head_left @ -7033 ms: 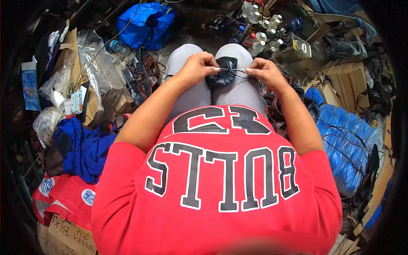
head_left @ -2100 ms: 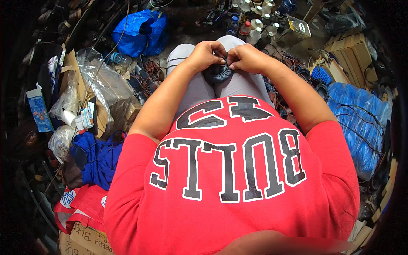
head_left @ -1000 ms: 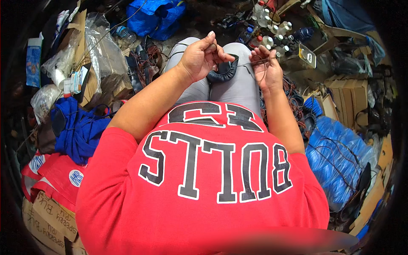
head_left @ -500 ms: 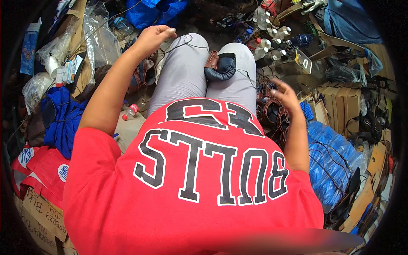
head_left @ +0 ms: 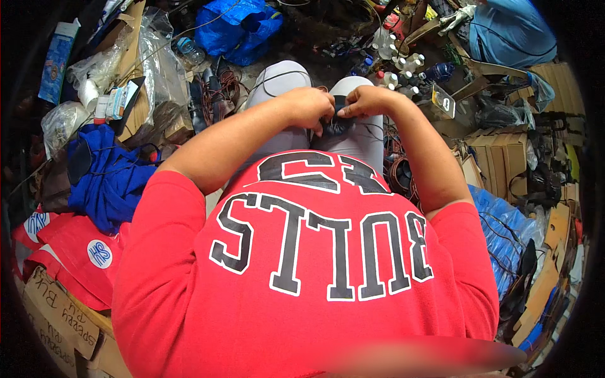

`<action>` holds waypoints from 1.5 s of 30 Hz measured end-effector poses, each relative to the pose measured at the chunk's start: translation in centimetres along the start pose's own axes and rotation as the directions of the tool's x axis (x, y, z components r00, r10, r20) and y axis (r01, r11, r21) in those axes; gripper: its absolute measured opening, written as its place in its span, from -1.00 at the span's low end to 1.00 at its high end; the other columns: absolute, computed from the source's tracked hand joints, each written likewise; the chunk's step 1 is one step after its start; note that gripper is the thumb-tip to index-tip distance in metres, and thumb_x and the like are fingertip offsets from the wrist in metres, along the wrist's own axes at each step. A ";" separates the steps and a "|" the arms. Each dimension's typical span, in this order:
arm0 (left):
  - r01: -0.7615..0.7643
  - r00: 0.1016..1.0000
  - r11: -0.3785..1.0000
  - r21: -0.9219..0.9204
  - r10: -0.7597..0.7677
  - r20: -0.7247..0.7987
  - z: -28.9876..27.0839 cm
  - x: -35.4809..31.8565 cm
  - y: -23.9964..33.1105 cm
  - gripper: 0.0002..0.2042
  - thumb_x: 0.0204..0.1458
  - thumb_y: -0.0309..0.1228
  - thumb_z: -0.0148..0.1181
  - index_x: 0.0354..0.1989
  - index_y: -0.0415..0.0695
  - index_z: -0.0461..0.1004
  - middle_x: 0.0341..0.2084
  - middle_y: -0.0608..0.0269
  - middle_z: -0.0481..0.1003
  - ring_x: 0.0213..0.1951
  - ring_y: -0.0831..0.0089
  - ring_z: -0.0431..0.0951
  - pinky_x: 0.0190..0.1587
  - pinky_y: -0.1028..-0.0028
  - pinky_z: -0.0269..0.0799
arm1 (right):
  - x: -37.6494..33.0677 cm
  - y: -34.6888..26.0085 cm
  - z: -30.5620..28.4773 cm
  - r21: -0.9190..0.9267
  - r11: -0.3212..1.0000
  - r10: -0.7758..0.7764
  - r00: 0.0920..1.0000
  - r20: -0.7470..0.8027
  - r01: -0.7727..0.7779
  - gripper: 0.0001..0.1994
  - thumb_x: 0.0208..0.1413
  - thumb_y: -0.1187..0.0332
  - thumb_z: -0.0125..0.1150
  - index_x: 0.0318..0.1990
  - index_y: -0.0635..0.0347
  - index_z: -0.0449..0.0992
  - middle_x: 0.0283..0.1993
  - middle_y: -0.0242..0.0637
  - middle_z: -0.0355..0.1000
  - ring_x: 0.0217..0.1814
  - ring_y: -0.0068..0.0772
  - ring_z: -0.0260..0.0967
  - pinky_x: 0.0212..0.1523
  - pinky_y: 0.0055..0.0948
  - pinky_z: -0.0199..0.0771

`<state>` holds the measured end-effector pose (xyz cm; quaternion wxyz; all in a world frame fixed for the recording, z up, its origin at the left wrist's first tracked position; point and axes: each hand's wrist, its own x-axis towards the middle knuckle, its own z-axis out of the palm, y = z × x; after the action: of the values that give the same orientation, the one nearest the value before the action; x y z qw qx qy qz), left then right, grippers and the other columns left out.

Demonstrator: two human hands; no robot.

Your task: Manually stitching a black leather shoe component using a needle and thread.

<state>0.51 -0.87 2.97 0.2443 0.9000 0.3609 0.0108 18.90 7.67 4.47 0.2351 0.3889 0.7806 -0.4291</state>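
Observation:
On my lap, between the grey-trousered thighs [head_left: 277, 82], lies a dark leather shoe upper [head_left: 340, 128], partly covered by my fingers. My left hand [head_left: 310, 107] is closed at its left side, fingers bent and pressed together. From the right, my right hand [head_left: 368, 102] pinches at the upper's dark top edge. A thin dark cord [head_left: 277, 77] runs over my left thigh toward the left hand. Whether that hand grips the cord, the upper or both is hidden by the fingers.
Left of my knees are dark shoe pieces with brown laces [head_left: 217, 94]. A blue plastic bag [head_left: 236, 28] lies ahead; several bottles [head_left: 409, 63] cluster at front right. Blue cloth [head_left: 104, 173] is at left; cardboard [head_left: 501, 157] and a blue plastic-wrapped bundle [head_left: 498, 227] are at right.
Both hands have come inward from either side and now meet at the shoe upper on my lap. The left hand was raised with the cord; the right was apart, fingers loose.

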 end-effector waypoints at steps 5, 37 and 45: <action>0.203 0.972 0.979 0.017 -0.199 -0.121 1.4 -1.2 1.5 -0.68 -0.30 -0.20 0.35 -0.35 -0.03 0.47 -0.30 0.23 0.40 -0.19 0.24 0.48 -0.21 0.27 0.39 | -4.6 0.3 4.1 0.438 0.893 0.053 0.942 -0.331 0.104 -0.72 -0.05 0.19 0.29 -0.56 0.22 0.48 -0.66 -0.45 0.31 -0.60 -0.64 0.18 -0.56 -0.59 0.16; 0.151 0.758 0.890 -0.430 -0.384 -0.527 -1.9 -1.9 -2.4 -0.84 -0.09 -0.41 0.22 -0.32 -0.16 0.55 -0.38 0.18 0.49 -0.30 0.32 0.49 -0.19 0.42 0.38 | -4.7 1.3 6.3 0.418 0.856 0.014 0.794 -0.608 0.305 -0.71 0.06 0.20 0.18 -0.51 0.24 0.40 -0.61 -0.55 0.20 -0.54 -0.75 0.06 -0.55 -0.60 0.09; -0.083 0.947 0.935 -0.343 -0.033 -0.319 -0.2 5.8 -1.9 -0.78 -0.13 -0.31 0.28 -0.33 -0.13 0.51 -0.34 0.20 0.48 -0.40 0.38 0.50 -0.36 0.45 0.43 | -6.4 1.2 6.9 0.265 0.931 -0.076 0.842 -0.534 0.252 -0.72 0.02 0.28 0.07 -0.59 0.32 0.33 -0.70 -0.30 0.13 -0.61 -0.58 0.07 -0.56 -0.43 0.16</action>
<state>3.53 4.17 1.42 0.3395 0.8324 0.3762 0.2243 23.80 -0.43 4.77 -0.0878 0.4535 0.7639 -0.4507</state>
